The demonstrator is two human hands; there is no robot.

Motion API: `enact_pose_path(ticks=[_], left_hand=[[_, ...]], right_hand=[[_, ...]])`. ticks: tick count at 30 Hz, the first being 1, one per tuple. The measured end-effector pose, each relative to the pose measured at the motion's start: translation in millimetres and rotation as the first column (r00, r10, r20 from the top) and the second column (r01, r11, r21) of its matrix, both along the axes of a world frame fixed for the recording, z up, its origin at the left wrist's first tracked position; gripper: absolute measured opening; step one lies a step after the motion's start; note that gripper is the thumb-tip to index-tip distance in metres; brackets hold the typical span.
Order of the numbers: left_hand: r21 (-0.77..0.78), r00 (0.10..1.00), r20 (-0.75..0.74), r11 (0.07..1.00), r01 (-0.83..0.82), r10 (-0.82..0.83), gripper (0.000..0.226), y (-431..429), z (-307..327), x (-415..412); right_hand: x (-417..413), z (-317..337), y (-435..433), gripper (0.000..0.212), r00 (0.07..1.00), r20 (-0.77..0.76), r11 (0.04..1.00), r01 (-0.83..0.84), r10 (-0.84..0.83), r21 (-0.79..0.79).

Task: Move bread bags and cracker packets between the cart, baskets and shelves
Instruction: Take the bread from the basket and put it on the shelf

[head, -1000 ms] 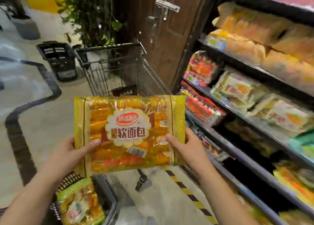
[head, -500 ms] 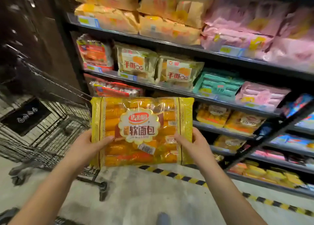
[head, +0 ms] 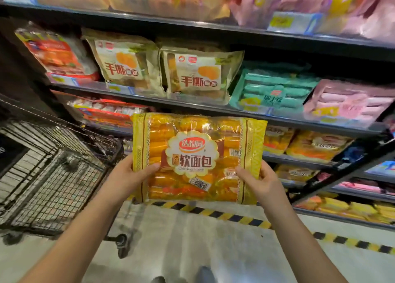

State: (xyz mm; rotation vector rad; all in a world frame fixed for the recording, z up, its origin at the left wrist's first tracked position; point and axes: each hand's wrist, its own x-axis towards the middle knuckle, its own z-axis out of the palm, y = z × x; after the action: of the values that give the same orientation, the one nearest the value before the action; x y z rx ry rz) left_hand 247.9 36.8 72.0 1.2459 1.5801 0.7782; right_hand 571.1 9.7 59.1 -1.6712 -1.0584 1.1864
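At the shelf front: bread bag mid-transfer

The left hand (head: 130,176) and right hand (head: 263,182) each grip the yellow bread bag (head: 198,158) by a lower side edge, thumbs in front, holding it upright in the air between the wire cart (head: 53,176) and the stocked shelves (head: 213,108). It looks not yet placed. Below lies grey floor (head: 181,244) with yellow-black tape (head: 213,213).

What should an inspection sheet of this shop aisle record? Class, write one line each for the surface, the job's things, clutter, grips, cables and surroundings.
Surface: grey floor with a yellow-black striped line.
Job's things: yellow bread bag held upright, label toward the camera, in front of the shelves; wire cart at left.
Clutter: nothing seen.
Grips: left hand and right hand each hold a lower side of the bag, thumbs on its front.
Cables: nothing seen.
Surroundings: shelves stocked with beige bags, green packets and pink packets.
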Motion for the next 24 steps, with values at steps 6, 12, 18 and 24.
enact_pose_path(ticks=[6,12,18,24], left_hand=[[0.011,1.000,0.020,1.000,-0.011,0.010,0.024,47.9,-56.1,11.0],[0.055,1.000,0.025,0.998,0.009,-0.010,0.034,99.3,-146.3,9.3],[0.108,0.998,0.064,0.994,-0.014,0.007,0.029,127.2,-211.6,6.0],[0.141,0.995,0.091,0.989,-0.044,0.031,0.029,139.8,-236.1,6.8]], right_hand=[[5.7,-47.6,33.5,0.030,0.998,0.037,0.998,0.055,-0.055,-0.008],[-0.3,-130.8,67.6,0.042,0.990,0.050,0.989,0.129,-0.133,0.068],[-6.9,-197.0,92.8,0.026,0.982,0.086,0.973,0.152,-0.168,0.174],[-6.4,-225.6,111.9,0.034,0.981,0.074,0.961,0.157,-0.178,0.226]])
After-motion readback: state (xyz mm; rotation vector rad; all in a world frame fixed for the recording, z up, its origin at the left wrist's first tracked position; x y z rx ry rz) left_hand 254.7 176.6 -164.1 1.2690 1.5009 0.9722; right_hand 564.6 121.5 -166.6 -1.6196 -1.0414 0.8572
